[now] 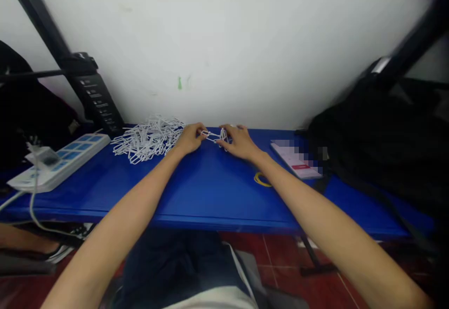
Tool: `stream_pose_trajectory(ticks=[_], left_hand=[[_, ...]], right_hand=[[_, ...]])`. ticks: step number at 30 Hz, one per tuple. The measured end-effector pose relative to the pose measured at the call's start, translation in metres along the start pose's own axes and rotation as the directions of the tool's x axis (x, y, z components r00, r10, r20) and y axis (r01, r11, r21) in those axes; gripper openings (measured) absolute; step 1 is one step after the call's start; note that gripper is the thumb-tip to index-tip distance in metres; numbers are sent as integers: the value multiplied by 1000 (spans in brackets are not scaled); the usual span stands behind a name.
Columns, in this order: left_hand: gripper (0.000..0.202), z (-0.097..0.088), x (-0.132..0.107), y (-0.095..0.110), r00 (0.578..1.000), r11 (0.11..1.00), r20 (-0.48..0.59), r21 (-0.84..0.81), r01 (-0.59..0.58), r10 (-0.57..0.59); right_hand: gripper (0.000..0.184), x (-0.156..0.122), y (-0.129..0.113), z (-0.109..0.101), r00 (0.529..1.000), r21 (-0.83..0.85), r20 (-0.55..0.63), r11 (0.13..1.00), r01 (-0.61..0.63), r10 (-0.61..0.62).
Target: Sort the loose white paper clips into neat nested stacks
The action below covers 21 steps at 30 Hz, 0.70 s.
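Observation:
Above the far part of the blue table (206, 183), my left hand (191, 138) is closed in a pinch on one end of a white bent wire piece (212, 137). This piece stretches across the gap to my right hand (240, 141). My right hand is curled around a small bunch of similar white wire pieces (223, 134), its thumb and fingers against them. How many it holds I cannot make out. Close by my left hand, a loose pile of white bent wire pieces (149, 138) lies tangled by the wall.
Yellow rubber bands (262, 179) lie beside my right forearm. Further right are a pale booklet-like item (296, 159), partly pixelated, and a black bag (379, 136). At left sits a white power strip (63, 159) with a cable. A white wall (224, 56) stands behind the table.

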State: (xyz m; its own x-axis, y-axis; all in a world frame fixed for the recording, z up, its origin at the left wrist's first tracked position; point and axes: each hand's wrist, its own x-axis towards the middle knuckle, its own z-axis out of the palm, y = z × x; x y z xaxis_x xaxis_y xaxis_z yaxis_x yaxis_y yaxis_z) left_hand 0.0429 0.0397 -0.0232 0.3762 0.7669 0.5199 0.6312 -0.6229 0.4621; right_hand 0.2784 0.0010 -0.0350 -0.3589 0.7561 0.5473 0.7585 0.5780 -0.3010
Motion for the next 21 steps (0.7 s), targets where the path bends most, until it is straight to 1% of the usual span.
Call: stream_pose_trajectory(ticks=[2,4,7,11,14,17,21], left_hand=[[17,-2,2,1,996,998,-68,-41,52,-55],[19,-5,2,3,983,992,-143,-82,100,-111],[20,-7,2,6,975,989,-190,-112,99,-119],[25,-9,2,11,986,993,-147,-103,65,-80],[29,-10,2,12,994,996,-89,-65,56,-61],[31,-11,1,11,1000,1000,-23,-28,-3,2],[30,-11,0,11,996,996,63,-66,-57,62]], right_hand=[[49,1,2,-1,1000,36,-26,999,-16,17],[50,1,3,-3,998,57,-54,998,-19,22],[53,2,3,-8,996,76,-86,997,-17,23],[55,2,0,-12,998,110,-63,994,26,-19],[54,0,-3,-13,998,115,2,991,60,-61],[53,-1,-5,-13,993,81,64,992,96,-101],[58,-1,-5,-16,987,70,111,992,108,-116]])
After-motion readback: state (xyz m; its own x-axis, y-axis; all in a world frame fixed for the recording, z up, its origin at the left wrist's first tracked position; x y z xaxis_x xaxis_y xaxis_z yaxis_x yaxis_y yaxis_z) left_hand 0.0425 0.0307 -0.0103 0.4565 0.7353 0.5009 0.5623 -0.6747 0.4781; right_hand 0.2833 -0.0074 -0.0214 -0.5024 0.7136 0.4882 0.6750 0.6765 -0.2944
